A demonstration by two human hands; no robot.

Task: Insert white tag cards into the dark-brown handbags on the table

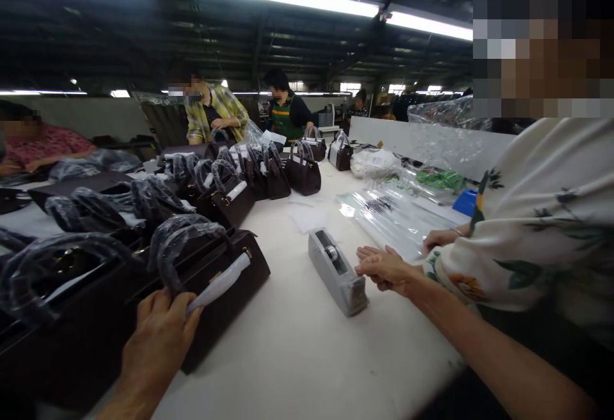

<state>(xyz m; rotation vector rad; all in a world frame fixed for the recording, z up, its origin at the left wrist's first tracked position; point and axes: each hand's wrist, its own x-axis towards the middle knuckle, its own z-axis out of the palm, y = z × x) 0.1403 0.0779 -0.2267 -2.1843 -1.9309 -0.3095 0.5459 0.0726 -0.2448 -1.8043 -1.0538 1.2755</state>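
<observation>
My left hand (160,327) has its fingers closed on the dark brown handbag (240,286) at the near left, by the foot of its handle. Clear wrapping covers the bag's arched handle (185,231), and a white wrapped strip (223,284) lies along its front. On the white table stands a grey tape dispenser (336,273). My right hand (384,268) is at the dispenser's right side, palm down with fingers stretched out and holding nothing. Whether the fingertips touch the dispenser, I cannot tell.
Several similar handbags (225,202) crowd the left of the table (288,343). Clear plastic bags (388,215) lie to the right, before a co-worker in a flowered sleeve (527,234). Other people (215,110) work across the table. A blue object (464,202) sits near that sleeve.
</observation>
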